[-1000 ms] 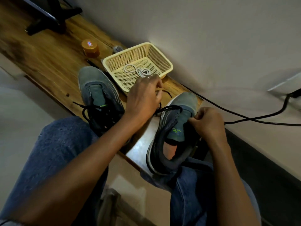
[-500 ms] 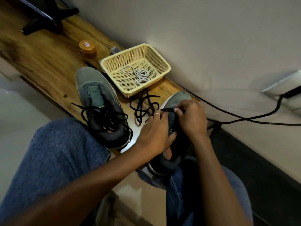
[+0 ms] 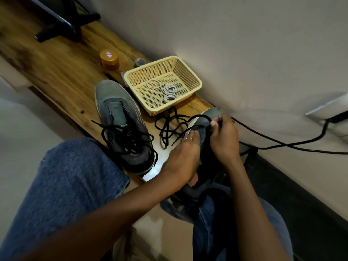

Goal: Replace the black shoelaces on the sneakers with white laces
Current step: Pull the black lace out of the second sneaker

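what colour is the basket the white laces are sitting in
Pale yellow, with a fine mesh pattern of holes; the basket shows clearly in the head view.
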### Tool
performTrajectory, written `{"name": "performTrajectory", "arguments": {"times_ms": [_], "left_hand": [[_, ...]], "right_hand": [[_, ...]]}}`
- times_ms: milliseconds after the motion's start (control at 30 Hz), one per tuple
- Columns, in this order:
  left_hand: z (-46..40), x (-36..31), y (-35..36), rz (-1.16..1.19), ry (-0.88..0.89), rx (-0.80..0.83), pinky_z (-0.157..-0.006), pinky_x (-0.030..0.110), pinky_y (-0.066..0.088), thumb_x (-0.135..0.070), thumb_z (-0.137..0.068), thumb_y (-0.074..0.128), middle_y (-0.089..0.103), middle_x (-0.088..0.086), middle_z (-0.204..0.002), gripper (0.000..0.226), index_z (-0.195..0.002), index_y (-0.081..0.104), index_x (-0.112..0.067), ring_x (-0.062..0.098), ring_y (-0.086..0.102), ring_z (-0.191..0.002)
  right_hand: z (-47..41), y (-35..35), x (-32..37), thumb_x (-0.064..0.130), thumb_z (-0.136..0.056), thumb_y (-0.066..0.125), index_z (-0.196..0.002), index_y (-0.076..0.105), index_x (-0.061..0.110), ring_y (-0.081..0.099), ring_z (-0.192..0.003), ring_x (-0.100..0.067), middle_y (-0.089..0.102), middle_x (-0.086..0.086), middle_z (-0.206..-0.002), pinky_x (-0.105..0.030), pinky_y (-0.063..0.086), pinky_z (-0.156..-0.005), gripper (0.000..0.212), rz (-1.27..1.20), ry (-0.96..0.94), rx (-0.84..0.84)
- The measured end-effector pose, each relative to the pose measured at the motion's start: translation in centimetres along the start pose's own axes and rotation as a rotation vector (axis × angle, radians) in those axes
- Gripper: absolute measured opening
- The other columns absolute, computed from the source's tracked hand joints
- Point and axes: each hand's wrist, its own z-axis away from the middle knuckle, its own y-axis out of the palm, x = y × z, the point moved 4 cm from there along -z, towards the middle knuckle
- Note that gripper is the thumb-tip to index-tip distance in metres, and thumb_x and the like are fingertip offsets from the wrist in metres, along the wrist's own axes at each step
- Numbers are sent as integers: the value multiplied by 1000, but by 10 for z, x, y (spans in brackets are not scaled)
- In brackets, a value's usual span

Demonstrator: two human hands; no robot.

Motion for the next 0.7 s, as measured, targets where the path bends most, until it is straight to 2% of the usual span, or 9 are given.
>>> {"name": "performTrajectory", "arguments": {"times_ms": [100,167,233,333,433,500,567,600,700], "left_hand": [[-1,0,-4,-11,-24,4,-102,35,37,7,-89,47,31,16,-152,67,-149,20,-4,29,38,-135],[-2,1,-5,9,-47,3,-91,37,42,7,-87,49,45,16,-140,61,-143,30,-7,32,50,-123],[-2,2,-5,21,-50,11,-84,37,44,4,-83,57,51,14,-131,58,-137,37,-9,33,55,-115],[-1,0,-1,15,-52,35,-78,38,45,1,-77,67,54,14,-126,61,-131,41,-10,36,58,-108],[-2,-1,0,12,-43,28,-79,39,45,1,-84,60,54,14,-126,50,-129,42,-10,36,57,-108],[-3,-2,-1,11,-37,27,-78,38,44,0,-87,56,54,14,-125,44,-128,43,-10,36,57,-108],[-3,-2,-3,22,-35,33,-79,39,45,-1,-88,56,54,14,-125,42,-127,44,-10,35,57,-109],[-2,-1,-4,27,-37,43,-80,39,45,-2,-88,56,54,14,-125,42,-127,44,-9,35,57,-109],[-1,2,-7,26,-46,59,-78,37,44,-5,-88,58,54,14,-124,43,-129,44,-9,35,57,-109]], "right_hand": [[1,-4,4,10,-99,44,-87,46,18,59,-87,-27,60,-11,-92,-39,48,-73,15,-153,27,-32],[1,-11,8,13,-100,44,-89,46,21,60,-89,-23,57,0,-89,-37,50,-77,14,-242,30,-72],[1,-19,12,14,-101,44,-96,47,18,57,-87,-14,53,7,-89,-37,54,-80,7,-324,-2,-143],[2,-35,14,13,-101,42,-100,45,16,56,-84,-6,53,2,-95,-29,57,-78,5,-506,8,-373],[0,-46,9,11,-101,43,-95,45,19,58,-72,0,53,5,-87,-26,57,-71,10,-559,62,-541],[-5,-45,0,12,-100,46,-97,47,15,61,-70,-3,56,5,-82,-28,58,-70,5,-435,120,-488],[-9,-41,-10,14,-98,51,-96,51,14,66,-77,-19,62,-3,-84,-38,57,-73,2,-273,146,-387],[-10,-38,-13,13,-96,54,-96,53,13,65,-79,-22,62,-4,-85,-38,56,-73,1,-209,156,-330],[-9,-31,-14,8,-90,61,-102,50,15,59,-83,-15,58,0,-93,-24,47,-69,18,-67,125,-208]]}}
